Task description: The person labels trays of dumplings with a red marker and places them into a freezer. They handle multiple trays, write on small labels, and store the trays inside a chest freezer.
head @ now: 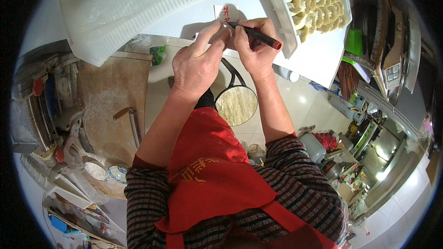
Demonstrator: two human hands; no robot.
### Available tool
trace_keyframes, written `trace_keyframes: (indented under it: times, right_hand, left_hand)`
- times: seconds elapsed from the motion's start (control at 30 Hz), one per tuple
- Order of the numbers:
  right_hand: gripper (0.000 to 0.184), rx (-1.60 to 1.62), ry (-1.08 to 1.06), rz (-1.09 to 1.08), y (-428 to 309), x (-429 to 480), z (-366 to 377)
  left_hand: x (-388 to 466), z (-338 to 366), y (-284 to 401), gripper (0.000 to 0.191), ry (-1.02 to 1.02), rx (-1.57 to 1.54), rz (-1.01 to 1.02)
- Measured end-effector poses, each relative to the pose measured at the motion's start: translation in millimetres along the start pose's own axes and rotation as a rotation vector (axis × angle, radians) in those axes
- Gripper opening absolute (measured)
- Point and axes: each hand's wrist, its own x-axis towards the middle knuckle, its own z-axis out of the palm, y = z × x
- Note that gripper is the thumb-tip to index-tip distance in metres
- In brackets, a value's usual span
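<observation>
A small white paper card (226, 12) with red handwriting lies at the front edge of the white tabletop (193, 10). My right hand (259, 46) grips a black marker pen (258, 35) with a red end, its tip at the writing. My left hand (200, 58) is at the card's lower left, fingers bent and close together; its fingertips are partly hidden, so whether they pinch the card is unclear. To the right of my hands stands a white plastic tray (289, 27) with rows of dumplings (316, 3).
At the upper left, a white ribbed tray (138, 7) overhangs the table edge. A floured wooden board (110, 93) with a metal roller tool (134, 124) lies left, near bowls (96, 171). Below my hands is a round stool (237, 105). Shelving with a green container (353, 41) stands right.
</observation>
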Motion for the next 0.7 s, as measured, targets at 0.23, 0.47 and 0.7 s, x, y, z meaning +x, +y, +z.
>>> trace_keyframes:
  times: [0.23, 0.47, 0.7]
  right_hand:
    - [0.014, -0.040, 0.025, 0.003, 0.7, -0.1, -1.2]
    - [0.013, -0.007, 0.013, -0.018, 1.7, -0.1, -0.4]
    - [0.013, 0.029, 0.025, 0.044, 1.6, -1.7, -1.4]
  left_hand:
    - [0.4, -2.2, -0.1, 0.033, -0.024, 0.000, -0.011]
    - [0.4, -2.1, -0.3, 0.033, -0.017, -0.009, -0.013]
    - [-1.3, -1.1, -0.3, 0.030, -0.020, -0.002, -0.023]
